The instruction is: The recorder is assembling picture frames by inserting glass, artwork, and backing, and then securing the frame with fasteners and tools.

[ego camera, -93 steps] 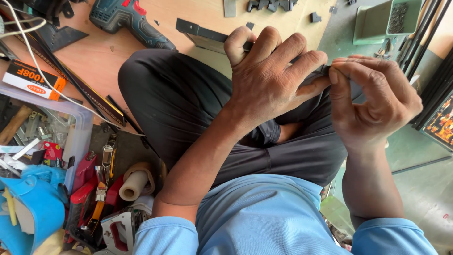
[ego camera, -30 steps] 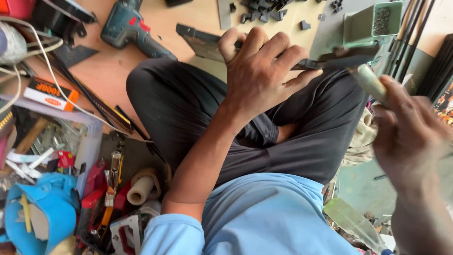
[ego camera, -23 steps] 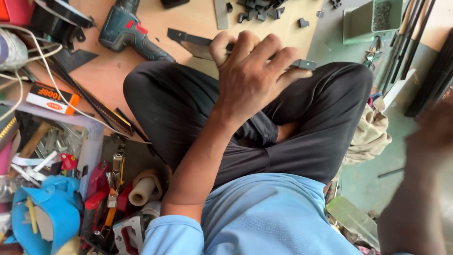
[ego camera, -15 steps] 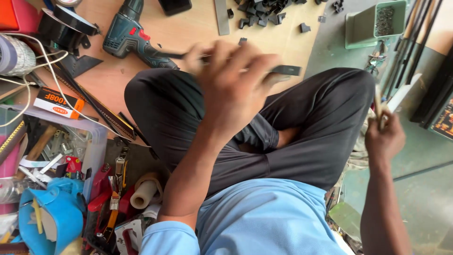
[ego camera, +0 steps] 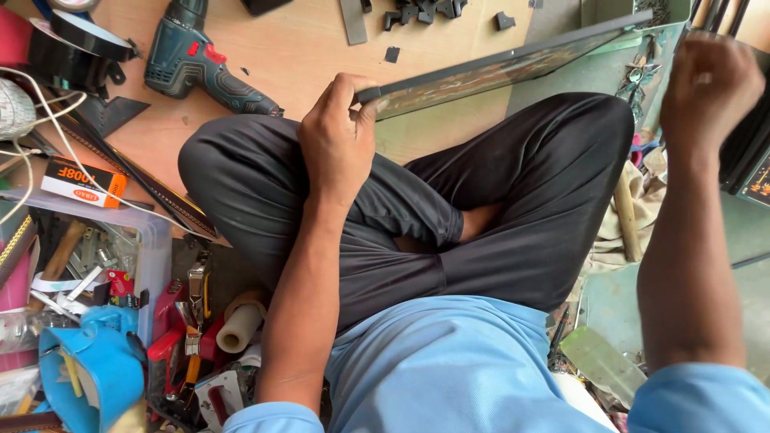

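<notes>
I sit cross-legged in black trousers and a light blue shirt. My left hand (ego camera: 341, 144) grips the near corner of a thin, dark-framed flat panel (ego camera: 497, 68). The panel slants up and to the right above my knees, seen almost edge-on. My right hand (ego camera: 710, 80) is raised at the far right, blurred, with the fingers curled away from the camera. It is close to the panel's far end, but I cannot tell whether it touches it or holds anything.
A teal cordless drill (ego camera: 200, 64) lies on the plywood floor by my left knee. Tape rolls (ego camera: 76, 44), an orange-white box (ego camera: 80, 180), a bin of hand tools (ego camera: 96, 256) and a paper roll (ego camera: 241, 325) crowd the left. A green tray (ego camera: 597, 12) and cloth (ego camera: 650, 192) lie to the right.
My right hand left the small dark piece, swung out and down to the right, and is now raised. My left hand now holds a long framed panel by its corner.
</notes>
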